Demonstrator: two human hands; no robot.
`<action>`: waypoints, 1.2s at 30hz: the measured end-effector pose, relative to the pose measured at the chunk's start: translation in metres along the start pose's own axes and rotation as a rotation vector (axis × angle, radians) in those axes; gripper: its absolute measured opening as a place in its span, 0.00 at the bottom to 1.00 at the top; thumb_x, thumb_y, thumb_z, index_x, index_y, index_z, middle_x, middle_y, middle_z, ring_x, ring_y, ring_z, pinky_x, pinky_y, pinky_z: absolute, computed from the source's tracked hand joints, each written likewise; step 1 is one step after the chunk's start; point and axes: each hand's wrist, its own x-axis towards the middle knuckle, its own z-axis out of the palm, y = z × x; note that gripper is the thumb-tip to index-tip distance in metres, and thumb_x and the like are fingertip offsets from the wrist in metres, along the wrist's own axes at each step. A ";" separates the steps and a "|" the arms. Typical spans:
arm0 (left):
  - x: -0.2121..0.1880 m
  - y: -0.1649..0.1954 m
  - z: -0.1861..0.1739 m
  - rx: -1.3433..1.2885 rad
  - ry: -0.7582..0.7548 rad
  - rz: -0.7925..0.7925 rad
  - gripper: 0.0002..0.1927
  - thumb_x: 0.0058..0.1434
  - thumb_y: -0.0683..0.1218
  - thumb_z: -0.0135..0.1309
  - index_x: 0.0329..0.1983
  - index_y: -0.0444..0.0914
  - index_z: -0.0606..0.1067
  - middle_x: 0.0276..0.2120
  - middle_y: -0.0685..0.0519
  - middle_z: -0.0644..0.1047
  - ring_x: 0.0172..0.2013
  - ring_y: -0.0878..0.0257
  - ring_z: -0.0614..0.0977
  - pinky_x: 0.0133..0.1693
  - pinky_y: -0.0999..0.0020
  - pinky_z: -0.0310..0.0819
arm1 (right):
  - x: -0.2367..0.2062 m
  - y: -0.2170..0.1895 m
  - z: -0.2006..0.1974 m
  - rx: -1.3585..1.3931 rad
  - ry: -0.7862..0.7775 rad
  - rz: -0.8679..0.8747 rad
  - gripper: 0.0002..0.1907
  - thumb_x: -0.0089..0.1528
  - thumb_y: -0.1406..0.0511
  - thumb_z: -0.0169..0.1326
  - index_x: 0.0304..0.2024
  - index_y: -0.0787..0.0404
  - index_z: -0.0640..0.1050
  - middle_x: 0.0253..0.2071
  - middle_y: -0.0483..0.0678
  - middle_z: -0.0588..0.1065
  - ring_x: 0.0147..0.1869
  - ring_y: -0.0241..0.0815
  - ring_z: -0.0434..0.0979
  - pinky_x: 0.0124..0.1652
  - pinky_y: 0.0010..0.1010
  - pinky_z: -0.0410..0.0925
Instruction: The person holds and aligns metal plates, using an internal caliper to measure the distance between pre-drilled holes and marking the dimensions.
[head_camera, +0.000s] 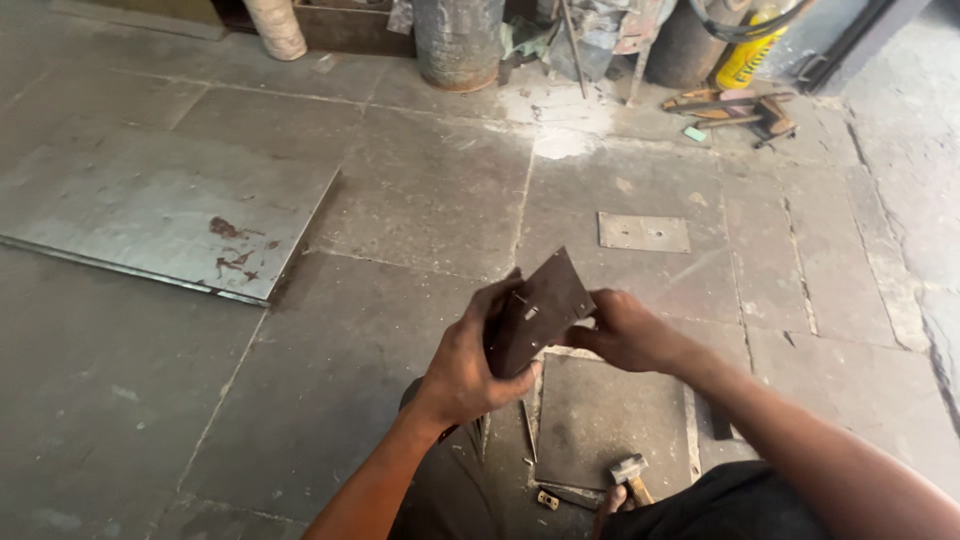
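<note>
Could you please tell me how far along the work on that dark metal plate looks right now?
Both the left hand and right hand hold the dark brown rectangular metal plate up, tilted. The hammer lies untouched beside the square steel slab. A second grey flat plate waits on the stone floor, apparently unworked.

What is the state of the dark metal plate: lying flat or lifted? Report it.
Lifted and tilted: the dark metal plate is off the floor, gripped between the left hand and right hand.
</note>
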 end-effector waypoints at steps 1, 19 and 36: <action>0.001 -0.002 0.003 -0.009 0.018 0.017 0.48 0.50 0.46 0.67 0.72 0.37 0.57 0.57 0.42 0.77 0.56 0.52 0.83 0.56 0.60 0.79 | 0.000 -0.007 0.004 -0.203 0.023 0.091 0.16 0.59 0.56 0.60 0.45 0.57 0.82 0.46 0.48 0.82 0.52 0.47 0.83 0.55 0.38 0.73; 0.006 -0.017 0.023 -0.033 0.053 -0.031 0.45 0.49 0.46 0.69 0.69 0.33 0.63 0.56 0.39 0.79 0.56 0.52 0.83 0.57 0.59 0.78 | 0.005 0.018 0.005 -0.098 -0.035 0.102 0.20 0.61 0.53 0.56 0.50 0.55 0.79 0.47 0.47 0.81 0.54 0.45 0.82 0.55 0.39 0.73; -0.002 -0.026 0.029 0.005 0.016 0.086 0.52 0.52 0.52 0.70 0.74 0.38 0.56 0.60 0.37 0.74 0.59 0.47 0.81 0.60 0.57 0.78 | 0.011 0.036 0.025 -0.540 0.089 -0.127 0.17 0.56 0.61 0.63 0.49 0.52 0.82 0.45 0.48 0.82 0.51 0.47 0.82 0.51 0.38 0.73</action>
